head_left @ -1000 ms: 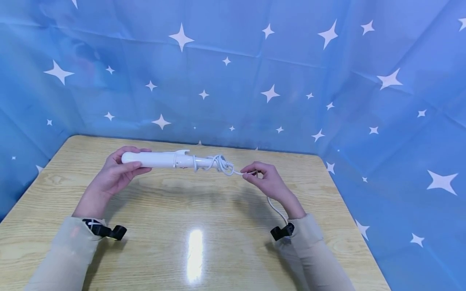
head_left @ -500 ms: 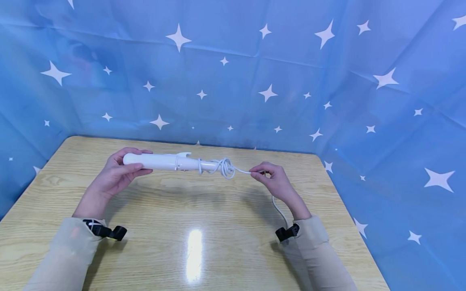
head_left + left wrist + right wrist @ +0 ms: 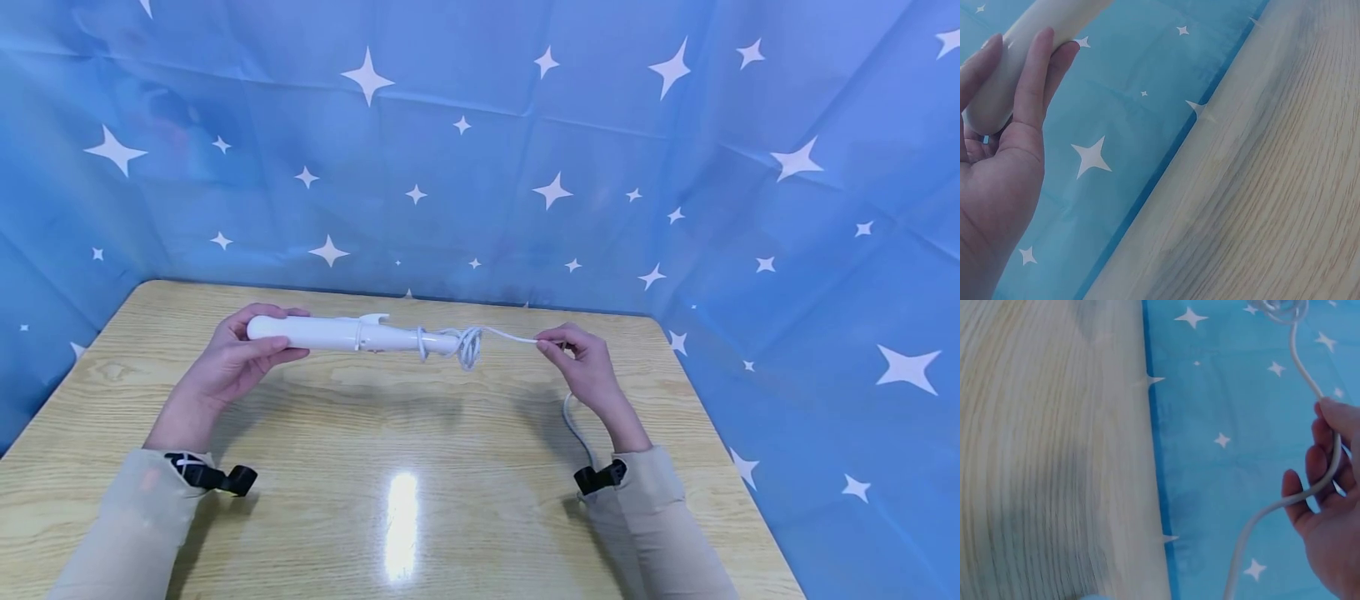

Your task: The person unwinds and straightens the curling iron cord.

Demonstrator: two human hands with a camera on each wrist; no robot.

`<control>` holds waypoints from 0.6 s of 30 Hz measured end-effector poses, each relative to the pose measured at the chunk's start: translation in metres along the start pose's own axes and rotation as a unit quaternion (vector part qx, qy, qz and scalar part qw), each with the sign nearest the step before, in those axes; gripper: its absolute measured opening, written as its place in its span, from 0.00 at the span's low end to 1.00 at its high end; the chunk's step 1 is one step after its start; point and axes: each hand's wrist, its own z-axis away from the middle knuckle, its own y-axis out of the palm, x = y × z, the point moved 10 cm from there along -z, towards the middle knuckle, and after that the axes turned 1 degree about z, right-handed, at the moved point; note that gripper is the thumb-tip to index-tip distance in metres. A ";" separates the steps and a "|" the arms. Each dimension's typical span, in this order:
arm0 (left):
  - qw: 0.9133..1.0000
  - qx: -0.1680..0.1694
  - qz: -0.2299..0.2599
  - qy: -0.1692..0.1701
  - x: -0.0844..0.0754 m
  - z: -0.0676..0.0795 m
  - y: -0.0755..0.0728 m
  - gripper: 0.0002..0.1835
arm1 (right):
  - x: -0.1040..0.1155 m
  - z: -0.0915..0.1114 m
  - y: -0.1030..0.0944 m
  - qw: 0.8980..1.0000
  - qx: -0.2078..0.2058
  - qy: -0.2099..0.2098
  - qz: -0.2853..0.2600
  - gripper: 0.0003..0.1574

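Note:
My left hand [image 3: 228, 358] grips the wide rounded end of a white curling iron [image 3: 330, 333], thumb in front and fingers behind. It is held level above the table, its small lever facing up. The white cord [image 3: 513, 336] is wound in loops round the narrower right end. Between thumb and fingertips my right hand [image 3: 592, 371] pinches the cord, which runs fairly taut from the loops. Past that hand the cord hangs down toward the wrist. In the right wrist view the cord [image 3: 1307, 374] crosses the palm under loosely bent fingers. The left wrist view shows only the held end [image 3: 1041, 31].
A light wood-grain table [image 3: 315, 500] lies below both hands, with a bright reflection near its front. Behind it and on the right hangs a blue cloth [image 3: 480, 208] with white stars. Each wrist wears a black camera [image 3: 221, 477].
My right hand has moved right and slightly up, drawing a longer stretch of cord out from the loops. The left hand and the curling iron have stayed almost still.

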 end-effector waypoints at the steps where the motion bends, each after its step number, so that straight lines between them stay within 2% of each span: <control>1: 1.000 -0.001 0.000 0.001 0.000 0.001 -0.001 0.25 | 0.001 0.001 -0.004 1.000 -0.009 0.000 -0.001 0.07; 5: 1.000 -0.004 0.005 0.005 -0.001 0.002 -0.004 0.25 | 0.015 0.004 -0.016 1.000 -0.022 0.003 -0.005 0.07; 9: 1.000 -0.005 0.005 0.005 -0.001 0.002 -0.004 0.24 | 0.029 0.007 -0.019 1.000 -0.007 0.007 -0.014 0.07; 12: 1.000 -0.007 0.000 0.003 -0.001 0.001 -0.005 0.23 | 0.029 0.007 -0.018 1.000 0.000 0.011 -0.015 0.07; 18: 1.000 -0.014 0.002 -0.002 0.000 0.000 -0.004 0.24 | -0.007 0.007 -0.012 0.999 0.017 0.033 -0.030 0.09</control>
